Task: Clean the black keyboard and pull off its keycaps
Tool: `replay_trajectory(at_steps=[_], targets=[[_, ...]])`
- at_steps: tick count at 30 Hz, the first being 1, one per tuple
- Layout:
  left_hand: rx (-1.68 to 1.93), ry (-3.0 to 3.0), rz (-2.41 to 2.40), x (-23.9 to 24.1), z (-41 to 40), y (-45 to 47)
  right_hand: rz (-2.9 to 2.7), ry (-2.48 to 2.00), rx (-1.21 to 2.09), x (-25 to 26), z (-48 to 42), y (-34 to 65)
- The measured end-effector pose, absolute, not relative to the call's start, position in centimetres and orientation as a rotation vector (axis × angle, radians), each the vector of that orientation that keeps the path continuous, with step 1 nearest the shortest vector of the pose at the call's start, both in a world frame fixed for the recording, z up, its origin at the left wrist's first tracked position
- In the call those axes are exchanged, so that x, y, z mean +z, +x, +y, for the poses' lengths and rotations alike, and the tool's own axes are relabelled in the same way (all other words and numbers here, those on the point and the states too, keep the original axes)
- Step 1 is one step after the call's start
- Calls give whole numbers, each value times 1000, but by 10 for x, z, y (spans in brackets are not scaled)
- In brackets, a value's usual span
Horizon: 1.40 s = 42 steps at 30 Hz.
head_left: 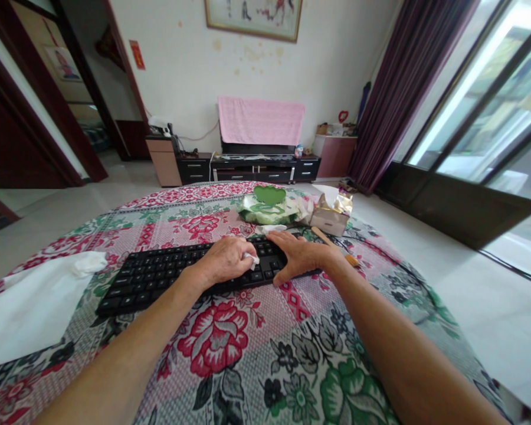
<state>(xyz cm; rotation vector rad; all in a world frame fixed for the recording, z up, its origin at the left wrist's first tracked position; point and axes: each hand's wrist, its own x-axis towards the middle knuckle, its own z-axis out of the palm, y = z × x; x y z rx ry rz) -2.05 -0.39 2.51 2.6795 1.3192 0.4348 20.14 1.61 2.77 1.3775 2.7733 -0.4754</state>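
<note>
A black keyboard (154,273) lies at a slant on the flowered tablecloth (256,330). My left hand (226,260) is closed around a small white wipe (251,260), pressing it on the keys right of the keyboard's middle. Fingers spread, my right hand (298,255) rests over the keyboard's right end, thumb at the near edge and fingertips toward the far edge. It covers most of the keys there. Just behind the keyboard, close to the right fingertips, is another crumpled white wipe (271,228).
Behind the keyboard stand a green-lidded wipes pack (268,206) and an opened box (331,217). A wooden-handled brush (334,245) and a black cable (398,265) lie to the right. A white cloth (35,301) is spread at the left. The table's rounded edge borders the tiled floor.
</note>
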Motion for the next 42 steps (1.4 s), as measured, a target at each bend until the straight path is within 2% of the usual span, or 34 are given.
replay_trajectory(at_steps=[4, 10, 18, 25, 32, 42], targets=[[359, 2594, 1461, 28, 0, -31, 2765, 1388, -475, 28, 16, 201], [539, 2629, 1467, 25, 1, -27, 2768, 1377, -481, 29, 15, 200], [323, 2708, 1464, 29, 3, -33, 2773, 1372, -486, 28, 15, 202], [418, 2677, 1497, 27, 3, -32, 2783, 1377, -480, 29, 15, 201], [267, 2682, 1491, 33, 4, -42, 2780, 1374, -482, 27, 16, 202], [256, 2676, 1727, 28, -17, -52, 2771, 1370, -463, 29, 15, 200]])
